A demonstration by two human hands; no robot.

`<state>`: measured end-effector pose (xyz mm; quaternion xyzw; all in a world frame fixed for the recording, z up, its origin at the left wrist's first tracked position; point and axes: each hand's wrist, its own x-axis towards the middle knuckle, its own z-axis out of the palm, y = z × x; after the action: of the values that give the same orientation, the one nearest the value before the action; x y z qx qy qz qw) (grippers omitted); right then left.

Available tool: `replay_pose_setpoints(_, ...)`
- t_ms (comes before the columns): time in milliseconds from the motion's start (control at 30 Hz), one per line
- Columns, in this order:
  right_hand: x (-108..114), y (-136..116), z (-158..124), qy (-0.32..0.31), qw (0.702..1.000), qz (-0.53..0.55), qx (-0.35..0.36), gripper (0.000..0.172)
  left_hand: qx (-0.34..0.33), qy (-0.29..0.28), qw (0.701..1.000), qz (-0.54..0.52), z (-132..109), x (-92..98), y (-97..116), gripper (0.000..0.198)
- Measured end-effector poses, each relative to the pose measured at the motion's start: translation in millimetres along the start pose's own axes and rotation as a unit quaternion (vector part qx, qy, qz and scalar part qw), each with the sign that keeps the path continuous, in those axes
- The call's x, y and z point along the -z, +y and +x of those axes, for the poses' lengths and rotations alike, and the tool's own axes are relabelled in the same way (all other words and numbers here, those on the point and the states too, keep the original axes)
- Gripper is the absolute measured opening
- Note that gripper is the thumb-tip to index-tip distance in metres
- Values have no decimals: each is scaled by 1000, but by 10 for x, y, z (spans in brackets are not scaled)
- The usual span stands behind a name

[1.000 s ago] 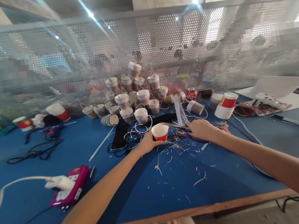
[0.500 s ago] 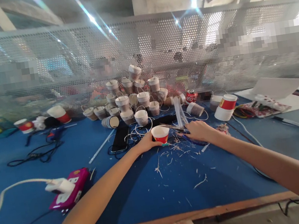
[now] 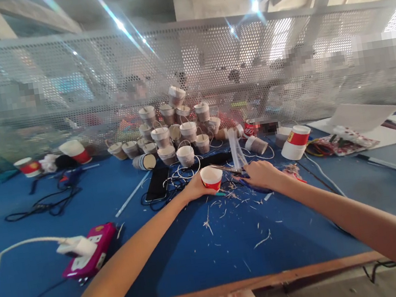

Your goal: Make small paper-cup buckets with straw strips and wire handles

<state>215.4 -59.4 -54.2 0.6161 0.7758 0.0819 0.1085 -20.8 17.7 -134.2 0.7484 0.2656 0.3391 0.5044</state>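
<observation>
Gripping a red-and-white paper cup (image 3: pixel 211 180) from nine o'clock in the left hand (image 3: pixel 195 188), closed round its wall, mouth up. Holding scissors (image 3: pixel 236 170) in the right hand (image 3: pixel 262 176), curled about the handles at the cup's three o'clock, aiming blades toward ten, close by the rim; cannot tell whether touching.

No readable text, blurred white lettering on a red can (image 3: pixel 249 129), unclear yellow markings on the held paper cup (image 3: pixel 212 179)
</observation>
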Motion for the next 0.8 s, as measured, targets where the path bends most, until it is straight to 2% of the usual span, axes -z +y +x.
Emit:
replay_pose_setpoints(100, 24, -5, 35, 5, 1000, -2, 10, 68, 5, -35, 999, 19, 3, -14, 48, 80)
replay_pose_setpoints(233, 25, -7, 78, 13, 1000, 4, 22, 72, 7, -73, 997, 11, 16, 14, 110, 77)
replay_pose_setpoints(467, -36, 23, 62, 0, 1000, -1, 24, 61, 3, -110, 994, 9, 56, 50, 83, 64)
replay_pose_setpoints(700, -9, 28, 94, 12, 999, -13, 26, 67, -5, -162, 987, -6, 152, 110, 22, 76)
replay_pose_setpoints(800, -13, 27, 111, 21, 999, -15, 31, 70, -4, -191, 982, -17, 200, 125, 30, 73)
